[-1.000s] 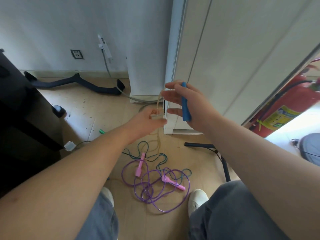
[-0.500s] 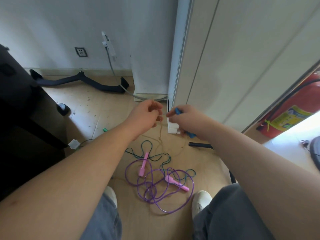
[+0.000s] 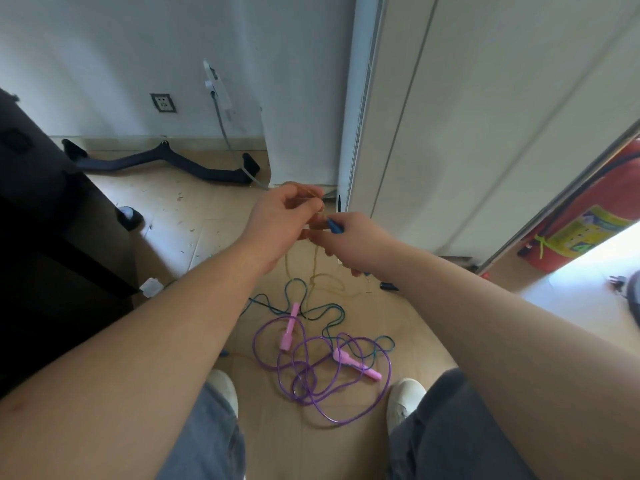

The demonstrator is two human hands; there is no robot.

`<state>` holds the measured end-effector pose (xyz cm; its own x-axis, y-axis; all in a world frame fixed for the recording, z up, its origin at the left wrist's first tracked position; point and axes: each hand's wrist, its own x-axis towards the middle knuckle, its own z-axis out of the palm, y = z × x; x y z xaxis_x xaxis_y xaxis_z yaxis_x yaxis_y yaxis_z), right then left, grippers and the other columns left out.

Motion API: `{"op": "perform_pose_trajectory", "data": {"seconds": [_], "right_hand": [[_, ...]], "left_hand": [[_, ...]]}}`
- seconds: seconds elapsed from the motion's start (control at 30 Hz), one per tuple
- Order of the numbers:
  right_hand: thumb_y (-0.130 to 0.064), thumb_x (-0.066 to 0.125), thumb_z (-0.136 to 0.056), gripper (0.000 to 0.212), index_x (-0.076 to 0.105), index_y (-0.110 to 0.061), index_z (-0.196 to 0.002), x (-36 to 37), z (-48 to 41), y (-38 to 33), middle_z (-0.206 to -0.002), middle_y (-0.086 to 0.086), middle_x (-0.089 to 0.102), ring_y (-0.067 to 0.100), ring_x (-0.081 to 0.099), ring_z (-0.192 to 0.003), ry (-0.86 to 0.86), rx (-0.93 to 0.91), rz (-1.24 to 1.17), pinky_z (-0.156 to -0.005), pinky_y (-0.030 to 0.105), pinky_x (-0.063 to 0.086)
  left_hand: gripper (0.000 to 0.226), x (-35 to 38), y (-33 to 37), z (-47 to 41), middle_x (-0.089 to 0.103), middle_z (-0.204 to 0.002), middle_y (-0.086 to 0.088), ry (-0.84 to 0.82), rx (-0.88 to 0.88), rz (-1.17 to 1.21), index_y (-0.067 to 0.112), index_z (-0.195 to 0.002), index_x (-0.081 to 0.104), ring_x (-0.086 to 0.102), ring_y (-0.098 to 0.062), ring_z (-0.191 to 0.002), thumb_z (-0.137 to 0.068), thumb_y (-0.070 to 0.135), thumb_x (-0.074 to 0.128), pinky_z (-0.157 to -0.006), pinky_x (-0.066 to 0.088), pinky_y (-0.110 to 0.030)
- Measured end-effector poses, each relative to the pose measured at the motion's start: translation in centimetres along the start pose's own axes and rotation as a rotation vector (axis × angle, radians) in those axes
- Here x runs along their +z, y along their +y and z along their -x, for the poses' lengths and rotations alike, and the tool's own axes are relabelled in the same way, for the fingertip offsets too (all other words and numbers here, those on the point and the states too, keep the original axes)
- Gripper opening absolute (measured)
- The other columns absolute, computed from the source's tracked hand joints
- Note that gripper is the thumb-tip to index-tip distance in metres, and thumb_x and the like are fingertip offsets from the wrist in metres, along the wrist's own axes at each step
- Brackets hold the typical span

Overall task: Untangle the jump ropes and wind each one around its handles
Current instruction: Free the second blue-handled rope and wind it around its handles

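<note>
My right hand (image 3: 349,242) grips a blue handle (image 3: 335,226); only its tip shows past my fingers. Close beside it, my left hand (image 3: 282,220) pinches the pale yellowish rope (image 3: 316,268) that runs from that handle and hangs in loops to the floor. Below, between my shoes, lies a purple rope (image 3: 325,382) in tangled loops with two pink handles (image 3: 289,329) (image 3: 356,364). A dark green rope (image 3: 313,311) crosses it; its handles are not visible.
A dark cabinet (image 3: 41,237) stands on the left. A black curved bar (image 3: 156,164) lies by the wall, where a cable (image 3: 221,123) hangs. White cupboard doors (image 3: 467,116) rise ahead, and a red fire extinguisher (image 3: 585,220) stands at right. My white shoes (image 3: 403,396) flank the ropes.
My right hand came down with the blue handle and turned it so only the tip shows. My left hand rose to meet it and took the yellowish rope.
</note>
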<state>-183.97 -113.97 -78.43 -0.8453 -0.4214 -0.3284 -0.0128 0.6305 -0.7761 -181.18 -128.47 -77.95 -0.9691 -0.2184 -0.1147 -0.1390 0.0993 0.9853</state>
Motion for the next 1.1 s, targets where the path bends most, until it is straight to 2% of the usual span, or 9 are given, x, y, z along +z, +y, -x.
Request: {"op": "perform_pose_trajectory", "data": {"seconds": [0.13,0.23,0.33,0.4,0.5,0.73,0.9,1.0,1.1], "right_hand": [[-0.035,0.055,-0.097,0.021,0.066,-0.018,-0.094,-0.1,0.3,-0.5,-0.084,0.006,0.067,0.013,0.046,-0.046,0.041,0.018,-0.101,-0.038,0.019,0.039],[-0.038,0.057,-0.098,0.026,0.068,-0.014,-0.098,-0.8,0.3,-0.7,-0.087,0.007,0.070,0.012,0.042,-0.044,0.057,0.081,-0.329,-0.039,0.022,0.038],[-0.034,0.056,-0.099,0.024,0.067,-0.013,-0.100,-1.5,0.6,-0.9,-0.085,0.006,0.068,0.011,0.041,-0.048,0.053,0.163,-0.555,-0.040,0.022,0.035],[-0.034,0.056,-0.100,0.023,0.067,-0.013,-0.100,-1.9,0.8,-1.1,-0.082,0.003,0.067,0.010,0.039,-0.048,0.050,0.198,-0.645,-0.039,0.021,0.033],[-0.032,0.054,-0.101,0.021,0.065,-0.015,-0.098,-2.3,1.1,-1.4,-0.078,0.002,0.065,0.008,0.037,-0.047,0.004,0.220,-0.767,-0.035,0.019,0.030],[-0.031,0.052,-0.103,0.019,0.060,-0.015,-0.097,-3.0,2.2,-1.8,-0.075,0.001,0.063,0.007,0.032,-0.046,-0.117,0.138,-0.941,-0.033,0.015,0.025],[-0.030,0.050,-0.104,0.022,0.061,-0.014,-0.093,-3.8,2.8,-2.1,-0.078,0.002,0.061,0.005,0.031,-0.042,-0.168,0.056,-1.125,-0.030,0.014,0.025],[-0.030,0.050,-0.104,0.022,0.061,-0.015,-0.093,-3.9,3.0,-2.2,-0.076,0.001,0.061,0.005,0.031,-0.042,-0.184,0.031,-1.129,-0.029,0.014,0.025],[-0.031,0.049,-0.104,0.022,0.061,-0.015,-0.097,-3.9,3.1,-1.9,-0.077,0.001,0.062,0.006,0.031,-0.044,-0.168,0.028,-1.066,-0.030,0.014,0.026]], "left_hand": [[0.017,-0.3,-0.1,-0.2,0.071,-0.104,0.003,0.030,-0.036,-0.084,0.024,-0.111,0.070,0.069,-0.011,-0.094,-0.097,0.023,0.060,-0.075,0.059,-0.028],[0.022,-0.5,-0.2,0.2,0.070,-0.110,0.000,-0.131,-0.256,-0.189,0.027,-0.115,0.067,0.069,-0.018,-0.100,-0.100,0.027,0.051,-0.083,0.060,-0.038],[0.028,-0.1,-0.9,1.2,0.063,-0.110,-0.003,-0.259,-0.365,-0.481,0.026,-0.121,0.060,0.063,-0.020,-0.100,-0.095,0.019,0.053,-0.087,0.058,-0.042],[0.038,0.2,-1.5,1.3,0.057,-0.112,-0.003,-0.200,-0.372,-0.604,0.026,-0.127,0.050,0.058,-0.018,-0.094,-0.091,0.017,0.057,-0.087,0.059,-0.042],[0.054,0.2,-2.3,1.0,0.051,-0.113,-0.007,-0.107,-0.425,-0.567,0.021,-0.136,0.036,0.057,-0.020,-0.092,-0.090,0.018,0.062,-0.086,0.059,-0.041],[0.083,0.2,-3.9,1.5,0.039,-0.151,-0.016,-0.324,-0.638,-0.423,0.026,-0.156,0.017,0.051,-0.033,-0.125,-0.091,0.017,0.067,-0.095,0.054,-0.047],[0.062,0.4,-5.3,1.2,0.049,-0.141,-0.009,-0.344,-0.609,-0.540,0.027,-0.147,0.040,0.056,-0.026,-0.115,-0.092,0.018,0.065,-0.079,0.057,-0.037],[0.025,0.5,-5.4,1.1,0.060,-0.122,-0.005,-0.338,-0.549,-0.539,0.024,-0.120,0.061,0.060,-0.022,-0.111,-0.097,0.016,0.058,-0.085,0.057,-0.039],[0.010,0.6,-5.7,0.9,0.070,-0.104,-0.007,-0.289,-0.480,-0.526,0.021,-0.100,0.063,0.068,-0.016,-0.088,-0.095,0.013,0.061,-0.081,0.057,-0.036]]}}
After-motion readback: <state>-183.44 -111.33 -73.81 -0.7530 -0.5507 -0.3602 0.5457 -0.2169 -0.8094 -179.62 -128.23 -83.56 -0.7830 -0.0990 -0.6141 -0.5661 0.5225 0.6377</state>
